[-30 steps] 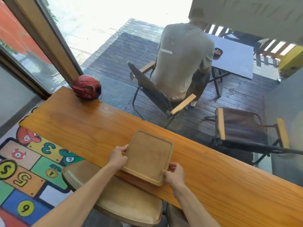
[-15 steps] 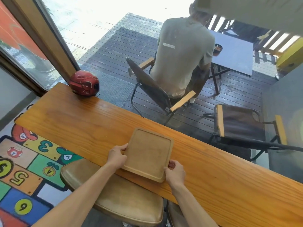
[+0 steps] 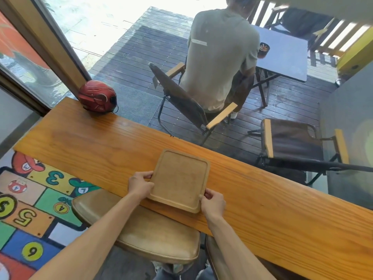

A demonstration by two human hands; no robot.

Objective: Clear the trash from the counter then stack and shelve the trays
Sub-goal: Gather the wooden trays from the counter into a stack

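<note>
A square wooden tray with rounded corners lies near the front edge of the long wooden counter. Its near edge looks slightly raised and hangs a little over the counter's edge. My left hand grips the tray's left side. My right hand grips its near right corner. The tray's inside is bare, and I see no trash on the counter.
A red helmet sits at the counter's far left end. Two tan padded stools stand below me. Beyond the glass, a person sits on a folding chair at a grey table, with another folding chair nearby.
Both hands keep their hold on the tray, and its near edge has come slightly toward me over the counter's edge. The view has tilted a little.
</note>
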